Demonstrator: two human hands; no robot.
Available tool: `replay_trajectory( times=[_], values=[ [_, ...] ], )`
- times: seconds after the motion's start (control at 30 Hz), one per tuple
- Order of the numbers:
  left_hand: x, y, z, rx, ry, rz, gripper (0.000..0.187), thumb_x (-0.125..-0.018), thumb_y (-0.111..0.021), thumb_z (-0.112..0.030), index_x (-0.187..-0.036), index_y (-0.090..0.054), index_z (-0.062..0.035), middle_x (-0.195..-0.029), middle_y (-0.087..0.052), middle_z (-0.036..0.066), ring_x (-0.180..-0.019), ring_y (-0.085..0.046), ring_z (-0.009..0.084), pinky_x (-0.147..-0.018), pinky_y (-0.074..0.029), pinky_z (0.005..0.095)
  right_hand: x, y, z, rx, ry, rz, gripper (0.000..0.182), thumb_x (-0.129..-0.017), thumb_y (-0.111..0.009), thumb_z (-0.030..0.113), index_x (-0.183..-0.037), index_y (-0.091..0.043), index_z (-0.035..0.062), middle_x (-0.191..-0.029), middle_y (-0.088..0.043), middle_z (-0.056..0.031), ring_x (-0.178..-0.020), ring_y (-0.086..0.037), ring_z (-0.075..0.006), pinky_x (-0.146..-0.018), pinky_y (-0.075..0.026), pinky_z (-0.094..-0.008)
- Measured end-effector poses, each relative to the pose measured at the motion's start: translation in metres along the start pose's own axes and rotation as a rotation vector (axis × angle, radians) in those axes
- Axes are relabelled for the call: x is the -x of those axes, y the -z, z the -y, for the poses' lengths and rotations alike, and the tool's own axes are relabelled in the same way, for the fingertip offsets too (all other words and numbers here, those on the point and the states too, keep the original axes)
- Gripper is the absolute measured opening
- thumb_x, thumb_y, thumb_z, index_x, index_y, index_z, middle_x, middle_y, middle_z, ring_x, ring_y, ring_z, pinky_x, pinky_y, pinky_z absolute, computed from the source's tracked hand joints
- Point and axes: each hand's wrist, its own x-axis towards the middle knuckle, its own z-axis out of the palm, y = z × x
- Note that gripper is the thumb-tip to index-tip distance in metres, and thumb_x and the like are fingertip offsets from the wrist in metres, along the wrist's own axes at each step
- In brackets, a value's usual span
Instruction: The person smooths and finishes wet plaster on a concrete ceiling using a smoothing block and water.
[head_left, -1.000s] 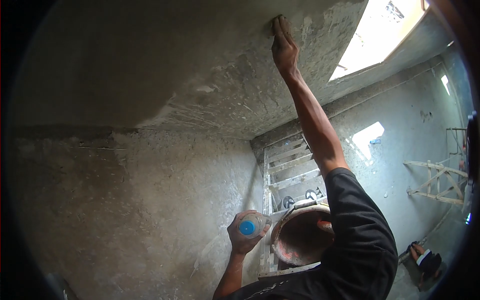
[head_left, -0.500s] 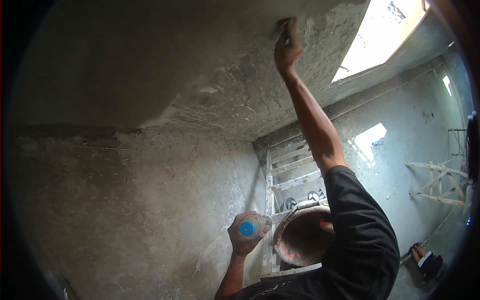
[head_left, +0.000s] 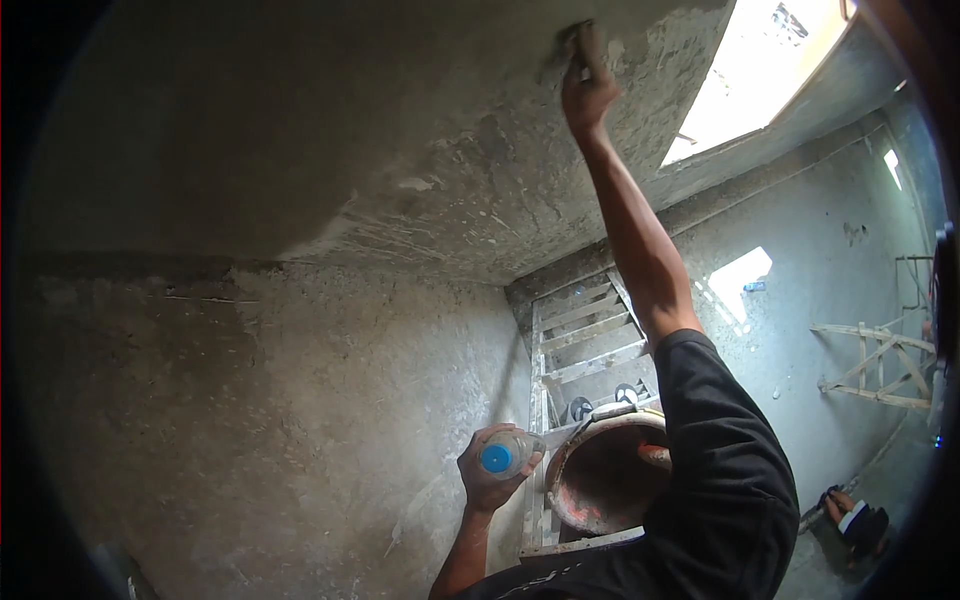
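Observation:
My left hand (head_left: pixel 486 482) wraps round a clear plastic bottle with a blue cap (head_left: pixel 496 458), held with the cap towards me. High up, at the end of my outstretched arm, my right hand (head_left: pixel 590 92) presses a small dark pad (head_left: pixel 574 40) against the grey plastered surface (head_left: pixel 430 90). Its fingers are closed on the pad, whose exact kind I cannot make out. The plaster is smooth and dark to the left of the hand and rougher below it. Close to the bottle, on its right, stands a bucket (head_left: pixel 556 492) with a dark inside and reddish stains, partly behind my sleeve.
Beneath the bucket runs a slatted wooden ladder-like frame (head_left: pixel 590 368). Footwear (head_left: pixel 582 408) shows between slats. A bright opening (head_left: pixel 750 80) is at upper right. Far below are a wooden trestle (head_left: pixel 878 368) and another person (head_left: pixel 862 528). A rough wall (head_left: pixel 330 420) fills the left.
My right hand and the pad have shifted slightly up and to the right along the plaster. My left hand and the bottle have hardly moved.

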Motion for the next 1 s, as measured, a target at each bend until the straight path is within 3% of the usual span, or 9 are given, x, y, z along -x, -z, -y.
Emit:
replay_trajectory(
  times=[0.07, 0.13, 0.2, 0.3, 0.37, 0.47, 0.6, 0.77, 1.0],
  values=[
    [0.001, -0.002, 0.000, 0.016, 0.025, 0.003, 0.052, -0.067, -0.086, -0.019, -0.106, -0.058, 0.0009, -0.092, -0.068, 0.010, -0.086, -0.065, 0.0178, -0.083, -0.052, 0.0330, 0.035, 0.000, -0.011, 0.071, 0.219, 0.124, 0.031, -0.089, -0.053, -0.003, -0.118, -0.065, 0.0026, -0.120, -0.063, -0.0191, -0.111, -0.062, -0.0297, -0.092, -0.052, -0.0359],
    [-0.001, -0.002, 0.003, 0.033, 0.037, 0.004, 0.052, -0.067, -0.086, -0.019, -0.106, -0.058, 0.0010, -0.092, -0.068, 0.009, -0.086, -0.065, 0.0178, -0.083, -0.053, 0.0328, 0.076, 0.026, -0.018, 0.094, 0.188, 0.424, 0.031, -0.089, -0.053, -0.002, -0.118, -0.064, 0.0033, -0.123, -0.061, -0.0182, -0.113, -0.061, -0.0305, -0.092, -0.051, -0.0385],
    [-0.001, -0.003, 0.008, -0.030, -0.038, 0.004, 0.052, -0.067, -0.086, -0.019, -0.105, -0.058, 0.0012, -0.092, -0.068, 0.009, -0.086, -0.065, 0.0179, -0.082, -0.052, 0.0327, 0.115, 0.058, -0.012, 0.118, -0.085, 0.626, 0.033, -0.090, -0.053, 0.000, -0.121, -0.063, 0.0055, -0.127, -0.058, -0.0166, -0.116, -0.059, -0.0270, -0.093, -0.051, -0.0350],
    [0.001, -0.005, 0.006, 0.047, -0.036, -0.064, 0.048, -0.065, -0.088, -0.019, -0.102, -0.064, 0.0007, -0.092, -0.069, 0.009, -0.084, -0.067, 0.0169, -0.080, -0.054, 0.0317, 0.132, 0.101, 0.000, 0.221, -0.248, 0.775, 0.034, -0.092, -0.059, 0.008, -0.125, -0.060, 0.0029, -0.126, -0.062, -0.0156, -0.108, -0.065, -0.0251, -0.085, -0.054, -0.0297],
    [0.003, -0.004, 0.001, 0.042, -0.026, -0.079, 0.049, -0.065, -0.088, -0.020, -0.101, -0.064, 0.0006, -0.092, -0.069, 0.009, -0.084, -0.066, 0.0164, -0.079, -0.054, 0.0315, 0.130, 0.129, 0.002, -0.468, -1.163, 0.627, 0.038, -0.091, -0.063, 0.009, -0.126, -0.056, -0.0018, -0.118, -0.065, -0.0123, -0.099, -0.067, -0.0218, -0.082, -0.054, -0.0288],
    [0.011, 0.002, -0.002, 0.046, -0.005, -0.080, 0.052, -0.066, -0.088, -0.024, -0.104, -0.062, -0.0003, -0.089, -0.067, 0.008, -0.083, -0.065, 0.0152, -0.079, -0.053, 0.0309, 0.073, 0.173, 0.067, -0.614, -1.451, 0.648, 0.037, -0.090, -0.063, 0.008, -0.125, -0.055, -0.0023, -0.110, -0.065, -0.0086, -0.095, -0.065, -0.0180, -0.081, -0.055, -0.0294],
    [0.005, 0.002, -0.024, 0.110, -0.041, -0.058, 0.058, -0.069, -0.085, -0.031, -0.110, -0.056, -0.0024, -0.088, -0.067, 0.008, -0.082, -0.065, 0.0160, -0.078, -0.053, 0.0320, 0.037, 0.227, 0.132, -0.664, -1.433, 0.731, 0.036, -0.090, -0.066, 0.010, -0.123, -0.056, -0.0001, -0.108, -0.064, -0.0067, -0.093, -0.064, -0.0140, -0.077, -0.054, -0.0260],
    [0.007, -0.011, -0.085, -0.208, -0.218, 0.010, 0.051, -0.068, -0.085, -0.028, -0.102, -0.054, -0.0047, -0.085, -0.066, 0.014, -0.079, -0.068, 0.0259, -0.072, -0.053, 0.0377, 0.032, 0.290, 0.193, -0.613, -1.434, 0.735, 0.030, -0.088, -0.070, 0.017, -0.112, -0.060, 0.0023, -0.103, -0.065, -0.0046, -0.088, -0.063, -0.0110, -0.073, -0.052, -0.0253],
    [0.009, -0.043, -0.119, -0.421, -0.165, 0.240, 0.050, -0.069, -0.082, -0.028, -0.104, -0.055, -0.0043, -0.090, -0.067, 0.023, -0.090, -0.067, 0.0395, -0.075, -0.053, 0.0446, 0.065, 0.347, 0.240, -0.459, -1.405, 0.607, 0.029, -0.089, -0.069, 0.019, -0.111, -0.059, 0.0037, -0.097, -0.065, -0.0042, -0.085, -0.064, -0.0127, -0.077, -0.053, -0.0286]
  ],
)
